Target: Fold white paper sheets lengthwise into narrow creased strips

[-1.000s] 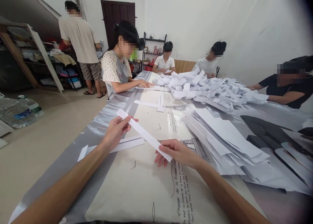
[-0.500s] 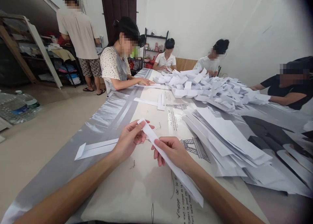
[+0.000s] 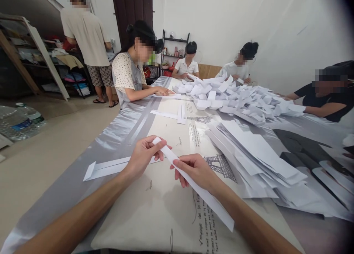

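A long, narrow folded strip of white paper (image 3: 204, 196) slants across the middle of the view, held above the table. My left hand (image 3: 145, 154) pinches its upper end between thumb and fingers. Farther down the strip, my right hand (image 3: 192, 169) grips it with the thumb on top and fingers beneath. The strip's lower end hangs free beside my right forearm. Another folded paper strip (image 3: 107, 169), with one end turned up, lies on the table by my left forearm and is partly hidden behind it.
Loose white sheets (image 3: 254, 158) are stacked to the right. Beyond them spreads a big heap of folded papers (image 3: 235, 95). Folded strips (image 3: 181, 114) lie farther up the printed tablecloth (image 3: 132, 217). A co-worker (image 3: 135, 69) sits at the left edge; others sit around the table. Water bottles (image 3: 23, 119) stand on the floor.
The strip's lower end has swung slightly to the right and shows a flatter face. Both my hands keep their hold, with only a slight shift to the left.
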Action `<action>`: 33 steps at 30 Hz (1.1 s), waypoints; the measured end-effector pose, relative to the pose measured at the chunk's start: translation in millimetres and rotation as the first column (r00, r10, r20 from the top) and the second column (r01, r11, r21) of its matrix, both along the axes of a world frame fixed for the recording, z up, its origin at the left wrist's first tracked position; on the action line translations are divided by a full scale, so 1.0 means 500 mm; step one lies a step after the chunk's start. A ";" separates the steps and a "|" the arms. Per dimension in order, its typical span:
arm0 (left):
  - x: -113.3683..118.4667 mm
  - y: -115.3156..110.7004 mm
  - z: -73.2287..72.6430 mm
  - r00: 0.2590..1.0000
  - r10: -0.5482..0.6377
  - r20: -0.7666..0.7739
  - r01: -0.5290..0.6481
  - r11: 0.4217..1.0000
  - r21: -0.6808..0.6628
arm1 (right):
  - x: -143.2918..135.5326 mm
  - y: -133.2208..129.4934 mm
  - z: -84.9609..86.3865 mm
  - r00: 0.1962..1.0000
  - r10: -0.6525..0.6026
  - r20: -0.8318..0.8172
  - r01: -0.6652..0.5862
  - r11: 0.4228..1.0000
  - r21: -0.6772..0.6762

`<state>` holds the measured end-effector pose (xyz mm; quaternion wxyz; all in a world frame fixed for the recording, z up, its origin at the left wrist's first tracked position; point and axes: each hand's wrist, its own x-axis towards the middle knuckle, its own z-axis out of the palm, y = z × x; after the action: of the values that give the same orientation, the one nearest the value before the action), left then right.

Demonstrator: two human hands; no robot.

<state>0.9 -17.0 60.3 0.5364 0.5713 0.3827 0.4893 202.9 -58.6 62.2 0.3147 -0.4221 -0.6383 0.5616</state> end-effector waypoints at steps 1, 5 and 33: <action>-0.001 0.001 0.000 1.000 -0.006 0.012 0.006 1.000 0.006 | 0.001 0.000 0.000 1.000 -0.001 0.018 0.001 1.000 0.013; -0.008 0.000 0.006 0.995 -0.096 0.041 0.096 0.995 0.001 | 0.021 0.005 -0.008 0.980 -0.047 0.195 0.003 0.976 0.220; 0.015 -0.001 -0.011 0.979 0.203 0.014 -0.201 0.976 -0.083 | 0.005 -0.001 -0.008 0.953 -0.301 0.034 0.294 0.947 0.131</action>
<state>8.4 -17.6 54.7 0.5107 0.5018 0.4524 0.5317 205.1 -59.1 58.1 0.4042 -0.5078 -0.6093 0.4555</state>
